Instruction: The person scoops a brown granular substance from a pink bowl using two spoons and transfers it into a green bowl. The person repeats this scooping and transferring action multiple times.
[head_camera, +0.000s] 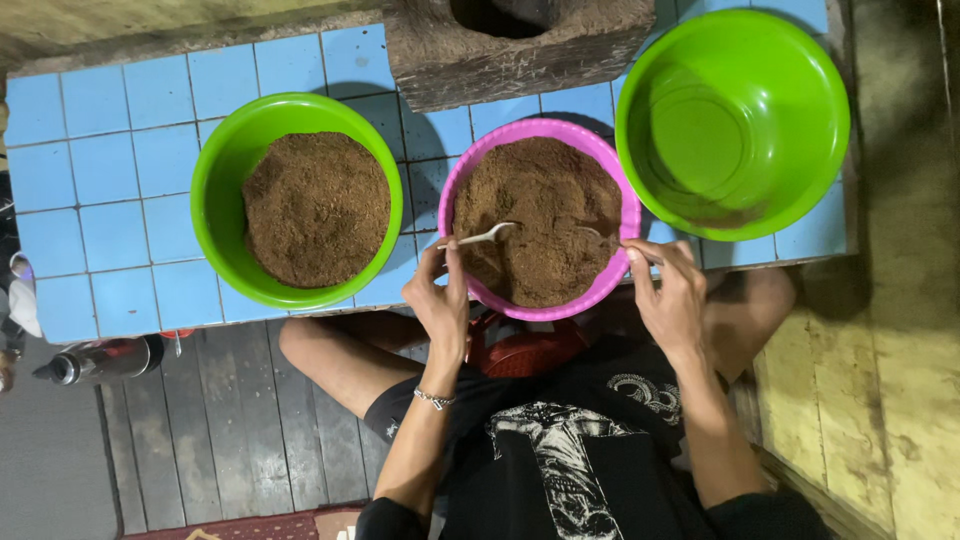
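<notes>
Centrally in the frame, a pink bowl (628, 215) heaped with brown powder (540, 220) sits on the blue tiled surface (100, 150); the left hand (438, 295) pinches a white spoon (485, 236) whose tip lies on the powder. The right hand (668, 290) clasps the bowl's right rim. A green bowl (215, 190) of similar powder stands at left, an emptier green bowl (735, 120) at upper right.

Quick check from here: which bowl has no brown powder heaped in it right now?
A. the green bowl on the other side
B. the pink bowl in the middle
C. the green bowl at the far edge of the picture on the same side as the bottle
A: the green bowl beside the pink bowl shows its bare bottom, while the other green bowl and the pink one are heaped with brown powder.
</notes>
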